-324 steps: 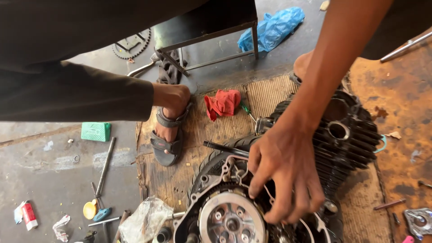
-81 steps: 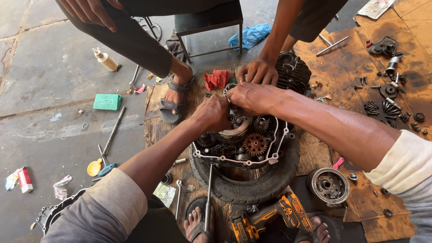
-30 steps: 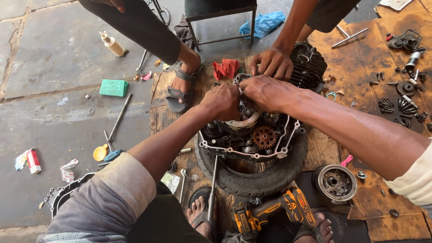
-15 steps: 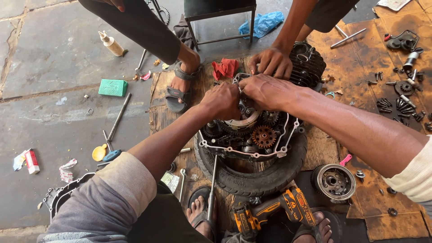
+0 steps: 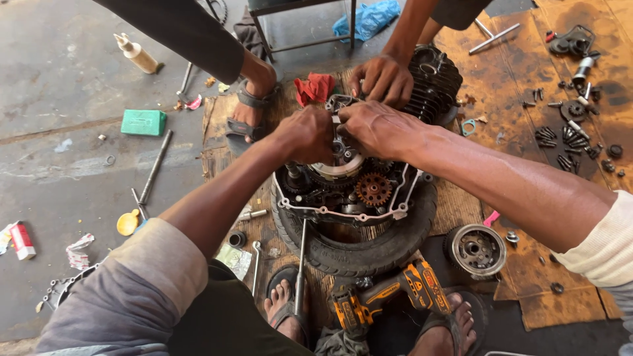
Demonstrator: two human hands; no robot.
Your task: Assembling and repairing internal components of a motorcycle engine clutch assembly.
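An open engine case (image 5: 343, 201) with a copper-coloured gear (image 5: 374, 189) lies on a black tyre (image 5: 359, 249). My left hand (image 5: 306, 134) and my right hand (image 5: 377, 126) meet at the case's far end. Both have their fingers closed on a round silver part (image 5: 339, 165) and the small pieces above it. What the fingertips pinch is hidden between the hands. Another person's hand (image 5: 382, 79) rests just beyond mine, against the black finned cylinder (image 5: 436, 80).
A yellow cordless drill (image 5: 389, 300) and a long screwdriver (image 5: 300, 264) lie near my feet. A round clutch drum (image 5: 476, 249) sits right of the tyre. Several bolts (image 5: 567, 138) lie far right. A red rag (image 5: 315, 88), green box (image 5: 144, 122), bottle (image 5: 137, 54), and the other person's sandalled foot (image 5: 247, 109) are nearby.
In the last second my hands have stayed on the same spot of the engine with only slight finger shifts. About eleven seconds ago only one hand was on the case.
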